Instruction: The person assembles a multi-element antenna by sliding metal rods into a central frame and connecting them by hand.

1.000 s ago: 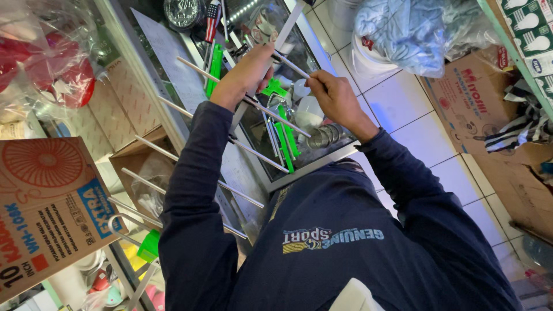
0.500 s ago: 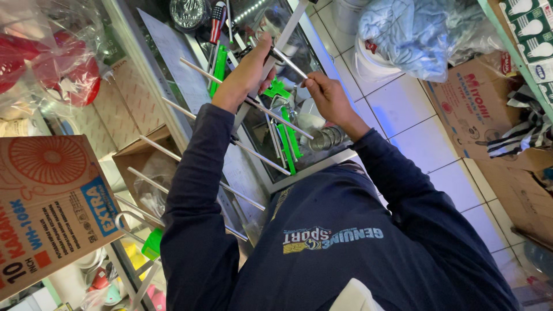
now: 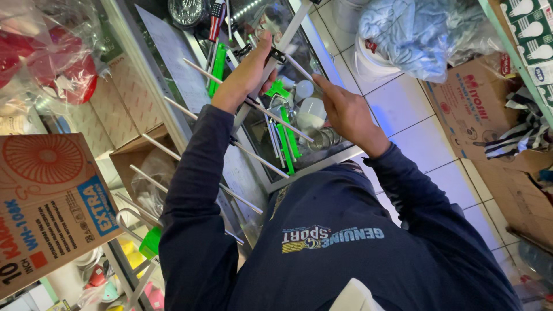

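I hold a metal antenna frame over a glass counter: a long square aluminium boom (image 3: 292,30) crossed by several thin silver rods (image 3: 260,159). My left hand (image 3: 246,74) is wrapped around the boom near its upper part. To the right of it, my right hand (image 3: 347,114) pinches the end of a short rod (image 3: 299,65) that sticks out from the boom by a black clamp. Dark blue sleeves cover both arms.
Under the frame, the glass counter (image 3: 322,158) holds green-handled tools (image 3: 286,144) and small white parts. A cardboard fan box (image 3: 52,201) and red items in plastic (image 3: 52,63) are on the left. On the right are a white bucket (image 3: 371,63), bagged blue cloth (image 3: 415,31) and a brown carton (image 3: 484,109) on tiles.
Both hands stay on the antenna frame. My right hand has shifted slightly at the short rod, and the view has drifted a little.
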